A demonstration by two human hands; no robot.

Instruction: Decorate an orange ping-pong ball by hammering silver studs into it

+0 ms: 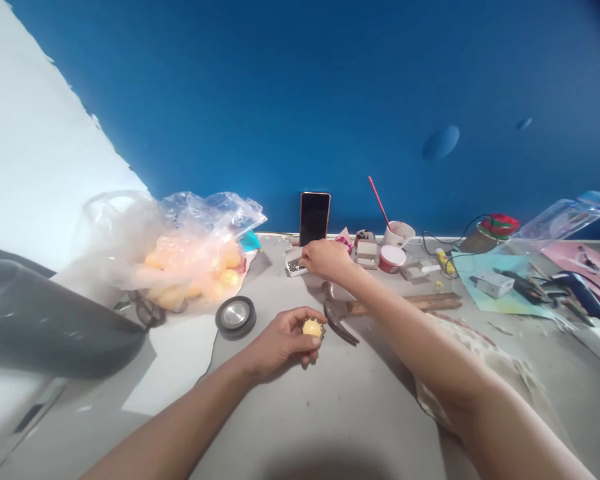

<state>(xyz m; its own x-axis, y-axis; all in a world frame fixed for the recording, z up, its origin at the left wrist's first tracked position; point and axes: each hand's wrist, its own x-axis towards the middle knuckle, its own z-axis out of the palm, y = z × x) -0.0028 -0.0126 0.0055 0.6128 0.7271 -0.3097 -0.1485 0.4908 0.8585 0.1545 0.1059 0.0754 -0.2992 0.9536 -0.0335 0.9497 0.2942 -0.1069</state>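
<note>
Near the middle of the grey table, my left hand (285, 339) holds a small yellow ball (313, 327) with dark bits around its edge, between thumb and fingers. Farther back, my right hand (325, 259) reaches to a small white box (295, 268) of tiny shiny pieces. Its fingertips are at the box's right side, closed together; whether they pinch a piece is too small to tell. A hammer (337, 310) with a wooden handle lies under my right forearm. Left of my left hand sits a round black and silver disc (235, 316).
A phone (315, 217) leans on the blue wall. Plastic bags with yellow-orange items (195, 267) lie at the left, near a dark cylinder (55, 320). At the right are a white cup (399, 233), a red tub (392, 259), coloured paper (500, 283), tools and a cloth (500, 360).
</note>
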